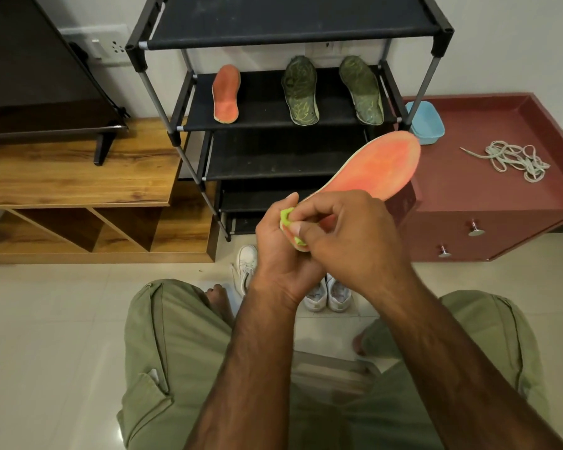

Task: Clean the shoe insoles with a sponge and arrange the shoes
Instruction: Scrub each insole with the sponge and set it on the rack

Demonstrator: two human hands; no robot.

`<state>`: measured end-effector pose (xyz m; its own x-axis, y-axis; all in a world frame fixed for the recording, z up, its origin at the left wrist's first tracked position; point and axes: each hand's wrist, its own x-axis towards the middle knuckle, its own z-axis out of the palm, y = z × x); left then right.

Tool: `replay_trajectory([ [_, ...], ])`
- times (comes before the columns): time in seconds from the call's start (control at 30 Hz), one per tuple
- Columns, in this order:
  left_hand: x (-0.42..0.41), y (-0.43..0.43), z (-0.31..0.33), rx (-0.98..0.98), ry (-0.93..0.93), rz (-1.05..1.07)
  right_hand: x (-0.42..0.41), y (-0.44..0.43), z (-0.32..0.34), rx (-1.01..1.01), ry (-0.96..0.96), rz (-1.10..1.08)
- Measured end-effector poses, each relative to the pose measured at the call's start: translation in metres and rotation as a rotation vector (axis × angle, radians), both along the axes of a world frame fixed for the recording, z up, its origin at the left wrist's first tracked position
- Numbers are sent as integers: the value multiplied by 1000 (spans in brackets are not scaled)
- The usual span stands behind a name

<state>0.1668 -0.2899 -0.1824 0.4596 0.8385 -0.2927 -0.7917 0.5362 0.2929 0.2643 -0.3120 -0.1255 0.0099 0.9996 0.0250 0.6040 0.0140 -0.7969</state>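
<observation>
A: Pale tiled floor (46,319), white wall. Storage?
B: Black shoe rack (176,102): one shelf holds an orange insole (226,94) and two green insoles (299,90). Maroon cabinet (485,190): blue tub (426,123), contents unseen; laces (514,160) well apart.
A: Hands?
B: Left hand (273,254) curls round the heel of the raised insole (377,167), before the rack. Right hand (355,235), fingers curled, pinches a green sponge (287,216) against it.

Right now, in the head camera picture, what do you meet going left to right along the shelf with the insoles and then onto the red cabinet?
orange insole → middle green insole → right green insole → blue tub → tangle of laces
</observation>
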Motion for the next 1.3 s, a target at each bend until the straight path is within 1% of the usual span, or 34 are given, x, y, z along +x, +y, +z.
replay_trajectory([
  [0.07, -3, 1, -2, -4, 8, 9, 0, -2, 0, -57, 30, 45],
  [0.13, -3, 0, -2, 5, 31, 15, 6, 2, -2, -59, -28, -25],
  [0.2, -1, -1, 1, 4, 51, 36, 8, 2, -2, -16, -91, -101],
  [0.27, -1, -2, 3, 14, 54, 46, 3, -3, -3, -6, -39, -43],
  [0.33, -4, -2, 2, 8, 55, 61, 0, -7, -4, -55, 34, 54],
  [0.4, -5, -1, 2, 13, 50, 62, 4, -3, -5, -62, 23, 33],
  [0.47, -3, -3, 3, 6, 53, 70, 6, 1, -6, 3, -45, -70],
  [0.5, -2, -3, 3, 1, 56, 74, 4, 1, -7, 28, -50, -87],
  [0.57, -3, -3, 3, -7, 45, 71, -4, -3, -8, 34, 16, -15],
  [0.63, -6, -4, 1, -9, 29, 60, -5, -3, -8, -9, 74, 50],
  [0.67, -7, -4, 1, -6, 32, 57, -1, 1, -9, -9, 42, 34],
  [0.77, -4, -3, -2, -13, 32, 75, 9, 10, -8, 64, -164, -128],
  [0.8, -3, -3, -2, -20, 33, 78, 8, 8, -8, 84, -179, -130],
  [0.83, -3, -4, -2, -18, 25, 75, 5, 5, -10, 94, -157, -81],
  [0.93, -8, -6, -4, -33, 4, 74, 1, -7, -11, 18, -26, 95],
  [1.0, -9, -4, -6, -48, 26, 101, 11, -4, -15, 27, -80, 32],
  [1.07, -8, -2, -7, -62, 32, 138, 18, -2, -16, 92, -197, -86],
  [1.1, -8, -2, -6, -59, 37, 139, 17, -4, -18, 105, -205, -91],
  [1.2, -11, -3, -6, -59, 83, 110, 7, -17, -20, 59, -39, 76],
  [1.23, -12, -4, -6, -60, 78, 108, 6, -18, -20, 47, -19, 103],
  [1.3, -13, -2, -5, -63, 51, 131, 14, -10, -23, 76, -34, 10],
])
